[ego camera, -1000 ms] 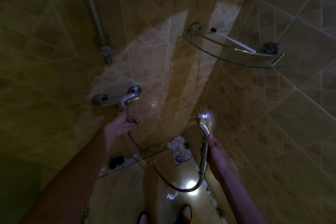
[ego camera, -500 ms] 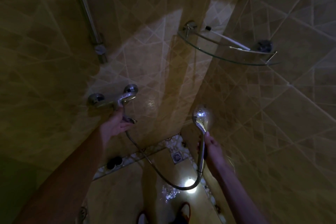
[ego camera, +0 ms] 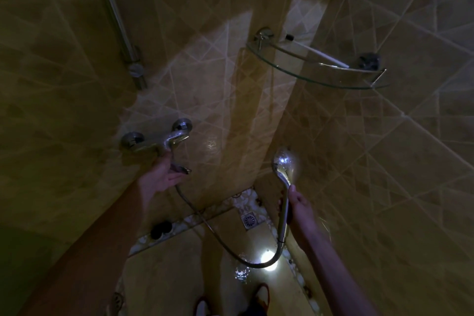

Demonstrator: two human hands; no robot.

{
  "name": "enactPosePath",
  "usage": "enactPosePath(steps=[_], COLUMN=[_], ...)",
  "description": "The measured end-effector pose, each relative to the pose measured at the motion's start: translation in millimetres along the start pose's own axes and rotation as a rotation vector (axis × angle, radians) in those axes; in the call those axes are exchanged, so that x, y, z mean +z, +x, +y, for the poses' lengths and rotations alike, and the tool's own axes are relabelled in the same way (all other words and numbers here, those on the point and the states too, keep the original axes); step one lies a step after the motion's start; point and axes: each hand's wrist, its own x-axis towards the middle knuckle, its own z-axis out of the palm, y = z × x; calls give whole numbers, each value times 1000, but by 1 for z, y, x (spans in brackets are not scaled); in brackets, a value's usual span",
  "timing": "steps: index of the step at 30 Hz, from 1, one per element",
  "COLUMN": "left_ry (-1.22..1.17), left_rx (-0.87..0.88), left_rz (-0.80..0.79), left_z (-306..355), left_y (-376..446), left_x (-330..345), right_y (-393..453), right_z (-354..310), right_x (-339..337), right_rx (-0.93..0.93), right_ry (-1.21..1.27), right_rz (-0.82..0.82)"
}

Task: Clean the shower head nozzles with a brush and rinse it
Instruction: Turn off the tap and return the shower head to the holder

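The right hand [ego camera: 298, 209] grips the shower head [ego camera: 283, 161] at five o'clock. The left hand [ego camera: 161, 176], fingers apart, touches the tap [ego camera: 164, 142]. Rinsing looks near (no brush in hand).

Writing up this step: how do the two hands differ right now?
The right hand grips the shower head by its handle, fingers curled round it; the left hand holds nothing, fingers relaxed, palm up. The left hand reaches up just under the wall tap; the right hand sits lower, nearer the corner. Both are bare, arms stretched toward the tiled wall.
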Motion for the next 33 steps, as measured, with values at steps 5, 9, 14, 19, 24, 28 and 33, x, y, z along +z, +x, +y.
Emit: enactPosePath(steps=[5,9,14,19,24,28,33], left_ry=[-8,-13,-11,0,6,4,5], left_rx=[6,7,3,10,13,4,-7], left_rz=[1,-17,-4,-3,-4,-2,-18], left_z=[0,-1,0,0,0,0,0], left_y=[-1,-3,-3,-3,-3,-2,-5], left_x=[1,0,0,1,0,-2,-3], right_y=[3,4,6,7,7,5,1], right_z=[3,4,4,5,3,1,-3], right_x=[-1,-1,-2,-2,-1,-1,1], right_rx=[4,4,-1,7,0,8,19], right_ry=[17,11,-1,7,8,4,12], right_rz=[0,0,-10,-16,-19,-18,7])
